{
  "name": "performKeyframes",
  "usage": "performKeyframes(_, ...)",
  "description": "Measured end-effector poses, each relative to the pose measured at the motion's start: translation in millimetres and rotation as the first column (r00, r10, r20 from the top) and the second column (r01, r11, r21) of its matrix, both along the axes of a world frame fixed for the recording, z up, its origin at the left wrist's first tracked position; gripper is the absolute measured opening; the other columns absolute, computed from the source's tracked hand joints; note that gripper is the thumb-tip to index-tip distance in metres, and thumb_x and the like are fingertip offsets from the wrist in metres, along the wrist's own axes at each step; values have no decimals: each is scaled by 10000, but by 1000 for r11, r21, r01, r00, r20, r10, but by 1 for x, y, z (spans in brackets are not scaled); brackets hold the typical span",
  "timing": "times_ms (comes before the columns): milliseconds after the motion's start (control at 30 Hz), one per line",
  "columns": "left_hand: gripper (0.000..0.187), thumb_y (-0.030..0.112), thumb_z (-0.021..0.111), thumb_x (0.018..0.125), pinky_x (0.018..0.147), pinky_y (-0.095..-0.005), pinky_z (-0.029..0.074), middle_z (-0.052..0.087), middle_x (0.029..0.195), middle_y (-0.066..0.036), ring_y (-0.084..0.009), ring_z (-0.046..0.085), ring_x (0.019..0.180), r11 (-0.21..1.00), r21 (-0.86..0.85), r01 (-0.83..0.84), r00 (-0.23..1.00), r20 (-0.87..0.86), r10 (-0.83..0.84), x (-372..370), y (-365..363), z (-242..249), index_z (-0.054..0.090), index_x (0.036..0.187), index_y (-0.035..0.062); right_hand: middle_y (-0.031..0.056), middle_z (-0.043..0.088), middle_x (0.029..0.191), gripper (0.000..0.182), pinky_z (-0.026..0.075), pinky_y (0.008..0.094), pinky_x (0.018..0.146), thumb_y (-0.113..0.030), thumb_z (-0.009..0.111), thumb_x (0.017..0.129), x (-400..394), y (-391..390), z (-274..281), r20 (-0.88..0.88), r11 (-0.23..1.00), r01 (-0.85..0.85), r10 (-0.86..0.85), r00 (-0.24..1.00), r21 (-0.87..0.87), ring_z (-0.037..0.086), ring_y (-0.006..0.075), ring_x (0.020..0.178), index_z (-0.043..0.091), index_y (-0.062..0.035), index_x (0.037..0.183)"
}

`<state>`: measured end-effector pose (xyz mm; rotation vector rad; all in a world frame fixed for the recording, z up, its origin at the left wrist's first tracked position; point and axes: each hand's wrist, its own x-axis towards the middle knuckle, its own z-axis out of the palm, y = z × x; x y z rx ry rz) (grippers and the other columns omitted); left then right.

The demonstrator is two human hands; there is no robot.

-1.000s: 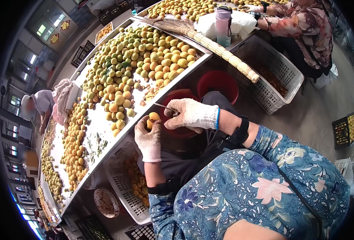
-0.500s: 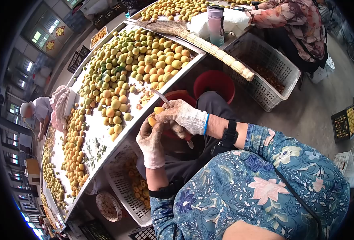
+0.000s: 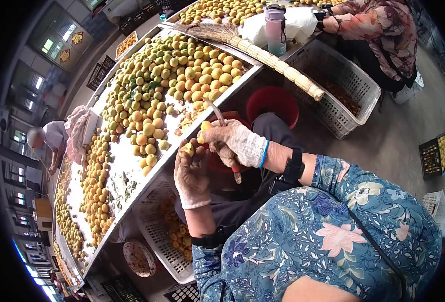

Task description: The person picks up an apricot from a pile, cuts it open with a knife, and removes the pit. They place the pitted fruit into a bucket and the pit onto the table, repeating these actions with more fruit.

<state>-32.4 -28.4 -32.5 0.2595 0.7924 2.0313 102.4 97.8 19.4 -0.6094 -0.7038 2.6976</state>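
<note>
Both my hands wear white knit gloves and work just off the edge of a long metal table (image 3: 132, 156) heaped with apricots (image 3: 182, 65). My left hand (image 3: 189, 173) cups one half of a split apricot (image 3: 187, 148) in its palm. My right hand (image 3: 232, 143) grips a small knife (image 3: 216, 111) with its blade pointing up and also pinches the other apricot half (image 3: 205, 126) at its fingertips. The two hands are close together above a red bucket (image 3: 217, 163).
A second red bucket (image 3: 272, 103) stands beyond my knee. White slotted crates (image 3: 157, 236) (image 3: 343, 95) hold cut fruit. A bamboo broom (image 3: 267, 55) and a pink bottle (image 3: 275, 27) lie across the table. Another person (image 3: 378, 30) works opposite; one more (image 3: 46, 138) sits far left.
The apricot was whole in my left hand with the knife at it. It has come apart into two halves, one in each hand, and the blade has swung upright.
</note>
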Motion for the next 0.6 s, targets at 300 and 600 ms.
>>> performKeyframes(300,358,292,437,996,955,-433,481,582,1201,-147,-273,582,1067,994,-59,-94,985,-149,84,-1,0,-18,518,1237,39,147,645,974,503,525,330,748,-68,623,746,-12,-31,-3,118,-123,-123,-44,992,985,655,271,868,540,-89,1242)
performKeyframes(600,440,348,439,995,764,-245,478,614,1041,-54,-95,558,825,954,-174,-245,851,-511,125,25,-1,21,528,1266,13,14,560,627,243,323,240,289,-245,658,876,-11,-19,24,276,825,-183,35,961,534,427,78,340,576,-70,1023)
